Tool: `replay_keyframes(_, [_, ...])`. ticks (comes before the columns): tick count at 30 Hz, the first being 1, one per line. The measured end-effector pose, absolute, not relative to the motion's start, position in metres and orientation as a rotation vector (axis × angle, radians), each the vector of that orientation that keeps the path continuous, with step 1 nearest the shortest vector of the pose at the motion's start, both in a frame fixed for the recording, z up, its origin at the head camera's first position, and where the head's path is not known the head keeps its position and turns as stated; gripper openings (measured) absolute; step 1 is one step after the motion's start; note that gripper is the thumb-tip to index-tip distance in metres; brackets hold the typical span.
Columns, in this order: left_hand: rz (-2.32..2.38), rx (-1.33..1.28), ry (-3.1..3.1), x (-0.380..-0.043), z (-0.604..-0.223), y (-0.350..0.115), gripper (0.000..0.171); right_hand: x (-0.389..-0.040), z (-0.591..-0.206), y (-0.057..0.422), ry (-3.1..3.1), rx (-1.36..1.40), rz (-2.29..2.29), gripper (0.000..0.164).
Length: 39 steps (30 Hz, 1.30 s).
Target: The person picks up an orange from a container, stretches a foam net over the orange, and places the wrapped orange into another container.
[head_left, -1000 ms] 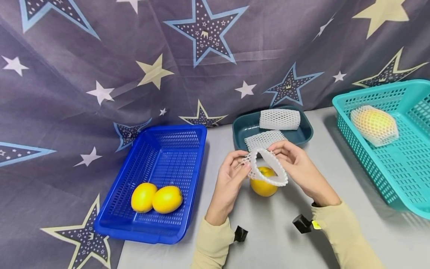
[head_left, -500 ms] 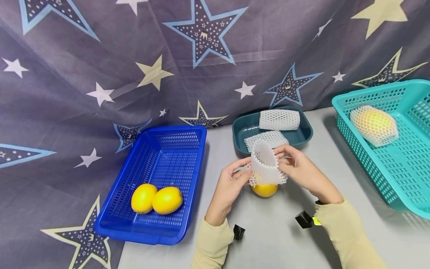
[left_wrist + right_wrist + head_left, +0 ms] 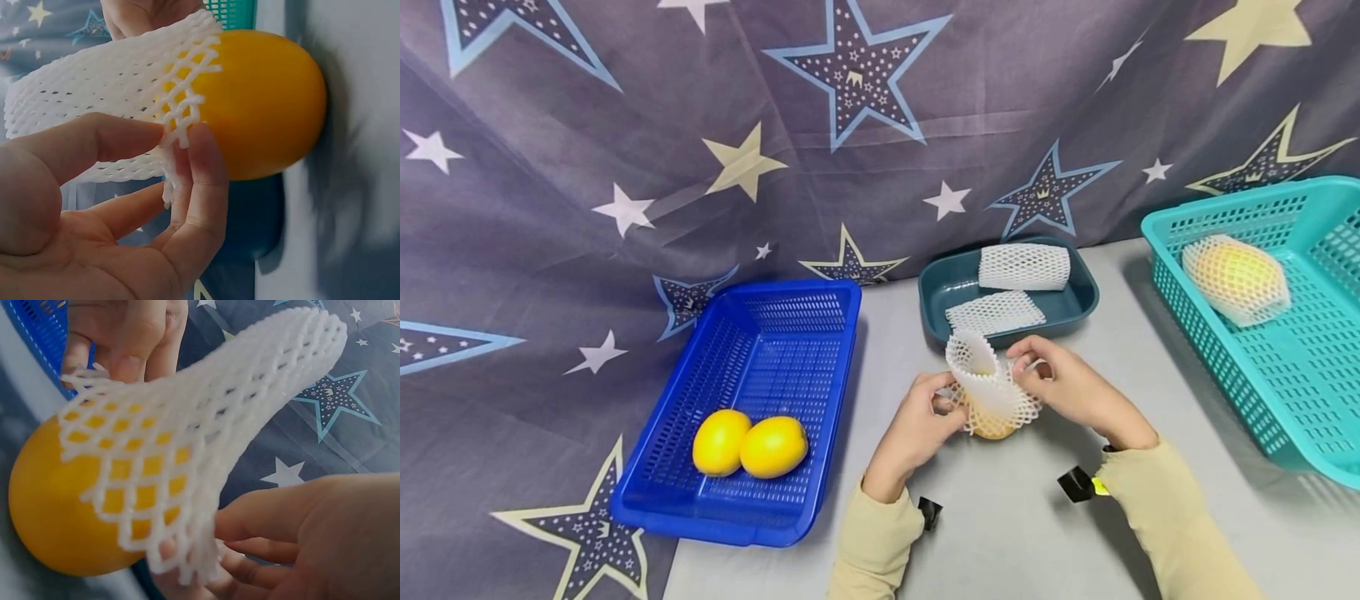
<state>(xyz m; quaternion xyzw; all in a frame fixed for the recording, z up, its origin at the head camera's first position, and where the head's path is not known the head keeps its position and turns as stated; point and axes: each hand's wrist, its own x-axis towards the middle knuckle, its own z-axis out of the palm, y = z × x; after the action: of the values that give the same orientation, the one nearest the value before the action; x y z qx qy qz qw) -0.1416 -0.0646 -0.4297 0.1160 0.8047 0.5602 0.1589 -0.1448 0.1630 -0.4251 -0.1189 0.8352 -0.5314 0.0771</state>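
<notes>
A white foam net sleeve (image 3: pixel 988 383) sits over the upper part of a yellow-orange fruit (image 3: pixel 269 103) that rests on the table. The sleeve's lower edge is spread around the fruit, and its narrower tube sticks up above it. My left hand (image 3: pixel 921 425) pinches the lower edge on the left side between thumb and fingers. On the opposite side my right hand (image 3: pixel 1071 387) pinches the same edge. In the right wrist view the fruit's lower part (image 3: pixel 56 512) shows bare below the mesh.
A blue basket (image 3: pixel 647 508) with two yellow fruits (image 3: pixel 747 443) stands at left. Behind the hands, a dark teal tray (image 3: pixel 936 292) holds two foam nets (image 3: pixel 1024 267). At right, a turquoise basket (image 3: pixel 1240 400) contains a net-wrapped fruit (image 3: pixel 1236 279). A starry cloth (image 3: pixel 880 183) hangs behind.
Both hands have brought the net's stretched opening down over the fruit, which was bare below it one second ago. The net's tube now stands up above the fruit.
</notes>
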Motion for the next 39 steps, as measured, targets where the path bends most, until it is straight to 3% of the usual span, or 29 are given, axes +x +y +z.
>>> replay_keyframes(11, [1.382, 0.459, 2.471, -0.146, -0.436, -0.067, 0.034, -0.149, -0.438, 0.165, 2.407, -0.353, -1.567, 0.023])
replay_keyframes(17, [1.301, 0.497, 2.500, -0.148, -0.442, -0.067, 0.012, -0.150, -0.445, 0.167, 2.361, -0.340, -1.558, 0.026])
replay_keyframes(23, [1.169, 0.511, 2.572, -0.148, -0.451, -0.066, 0.012, -0.151, -0.453, 0.166, 2.387, -0.336, -1.470, 0.024])
replay_keyframes(29, [0.979, 0.432, 2.645, -0.147, -0.456, -0.063, 0.040, -0.153, -0.460, 0.167, 2.422, -0.308, -1.367, 0.027])
replay_keyframes(39, [0.927, 0.401, 2.673, -0.146, -0.457, -0.060, 0.041, -0.154, -0.459, 0.168, 2.480, -0.325, -1.293, 0.019])
